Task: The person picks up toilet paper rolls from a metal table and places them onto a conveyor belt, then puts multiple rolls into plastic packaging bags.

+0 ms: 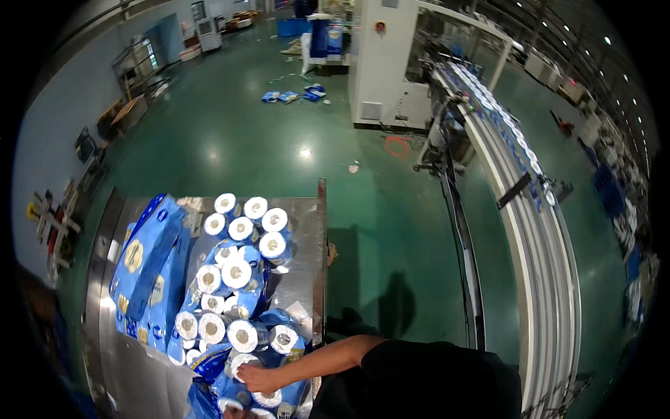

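Observation:
My right hand point(258, 378) reaches in from the lower right, its fingers curled over the end of a paper roll point(243, 363) in blue wrapping. At the lower edge my left hand point(237, 413) shows only in part; its fingers look curled beside another blue-wrapped roll point(233, 398), and what they hold is hidden. Several more paper rolls point(237, 273) with white ends and round cores lie heaped ahead of my hands, some inside blue printed plastic. Crumpled blue film point(202, 399) lies left of the hands.
The rolls rest on a metal table point(143, 370) with a raised right edge point(321, 251). Flat blue printed bags point(145, 251) are stacked on its left. Across the green floor, a conveyor point(513, 202) carries a row of rolls past a white machine cabinet point(384, 66). Blue packages point(293, 96) lie on the floor.

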`<state>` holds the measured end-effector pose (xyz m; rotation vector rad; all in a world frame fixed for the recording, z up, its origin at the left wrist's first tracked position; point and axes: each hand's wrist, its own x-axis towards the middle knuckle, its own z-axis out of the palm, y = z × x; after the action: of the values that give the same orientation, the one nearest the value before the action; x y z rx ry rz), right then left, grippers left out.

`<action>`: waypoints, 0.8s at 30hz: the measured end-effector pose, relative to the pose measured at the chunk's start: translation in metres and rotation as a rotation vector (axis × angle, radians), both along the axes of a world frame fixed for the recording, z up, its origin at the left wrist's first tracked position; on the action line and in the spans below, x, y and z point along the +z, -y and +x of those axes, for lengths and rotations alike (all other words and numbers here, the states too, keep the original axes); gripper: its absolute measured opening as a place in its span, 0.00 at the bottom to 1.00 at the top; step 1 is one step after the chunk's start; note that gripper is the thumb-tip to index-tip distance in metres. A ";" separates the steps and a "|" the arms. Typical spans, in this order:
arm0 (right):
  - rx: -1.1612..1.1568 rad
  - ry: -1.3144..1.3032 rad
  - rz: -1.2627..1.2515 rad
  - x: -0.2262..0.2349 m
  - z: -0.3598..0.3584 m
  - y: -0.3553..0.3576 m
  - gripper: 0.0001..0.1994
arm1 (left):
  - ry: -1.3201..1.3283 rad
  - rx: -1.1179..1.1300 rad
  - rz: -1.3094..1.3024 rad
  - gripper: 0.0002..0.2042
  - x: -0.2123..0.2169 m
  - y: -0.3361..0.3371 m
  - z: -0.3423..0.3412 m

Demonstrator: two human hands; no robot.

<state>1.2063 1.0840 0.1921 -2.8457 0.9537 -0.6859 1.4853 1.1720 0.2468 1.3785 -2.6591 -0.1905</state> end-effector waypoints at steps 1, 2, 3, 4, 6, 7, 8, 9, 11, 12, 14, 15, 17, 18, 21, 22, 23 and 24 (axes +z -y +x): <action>0.034 0.085 0.054 0.025 -0.002 0.001 0.23 | 0.102 0.125 -0.002 0.30 0.001 -0.015 0.024; 0.079 0.177 0.103 0.063 -0.006 0.005 0.24 | -0.474 0.734 0.446 0.32 -0.011 -0.034 0.070; 0.153 0.079 0.422 0.101 -0.007 0.009 0.26 | -0.019 0.306 -0.144 0.31 0.022 -0.072 0.070; 0.076 0.271 0.208 0.109 -0.011 0.002 0.25 | 0.087 0.457 -0.213 0.31 0.059 -0.084 0.055; -0.002 0.549 0.385 0.159 -0.059 -0.004 0.24 | 0.202 0.724 -0.169 0.29 0.171 -0.080 -0.035; -0.009 0.603 0.545 0.185 -0.075 -0.009 0.23 | 0.223 0.759 -0.301 0.28 0.163 -0.095 -0.006; 0.006 0.731 0.580 0.201 -0.093 -0.016 0.23 | 0.224 0.794 -0.435 0.28 0.160 -0.098 0.004; 0.019 0.859 0.620 0.215 -0.117 -0.024 0.23 | 0.138 0.773 -0.478 0.27 0.158 -0.101 0.013; -0.099 0.982 0.651 0.215 -0.184 -0.048 0.22 | 0.229 0.653 -0.594 0.24 0.242 -0.089 -0.111; -0.169 1.048 0.656 0.214 -0.220 -0.058 0.22 | -0.058 0.708 -0.434 0.23 0.244 -0.073 -0.145; -0.245 1.024 0.609 0.205 -0.285 -0.088 0.13 | -0.125 0.425 -0.626 0.24 0.235 -0.071 -0.177; -0.313 1.011 0.509 0.193 -0.327 -0.111 0.12 | -0.225 0.365 -0.583 0.23 0.229 -0.064 -0.210; -0.592 1.111 0.394 0.191 -0.411 -0.177 0.09 | -0.467 0.288 -0.396 0.22 0.217 -0.048 -0.312; -0.720 1.151 0.345 0.191 -0.463 -0.223 0.09 | -0.558 0.204 -0.284 0.22 0.212 -0.044 -0.371; -1.148 1.284 0.077 0.178 -0.578 -0.376 0.06 | -0.657 -0.132 0.008 0.23 0.222 -0.077 -0.538; -1.292 1.339 -0.001 0.180 -0.601 -0.420 0.07 | -0.709 -0.303 0.042 0.22 0.205 -0.078 -0.578; -1.467 1.296 -0.089 0.186 -0.619 -0.472 0.07 | -0.782 -0.513 0.060 0.21 0.200 -0.088 -0.632; -1.637 1.230 -0.174 0.193 -0.634 -0.527 0.08 | -0.819 -0.649 0.160 0.20 0.200 -0.106 -0.685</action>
<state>0.5722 1.6113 0.3850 -0.5002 2.4489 -2.0442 0.8005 1.2783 0.4471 0.2652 -2.2597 -0.8355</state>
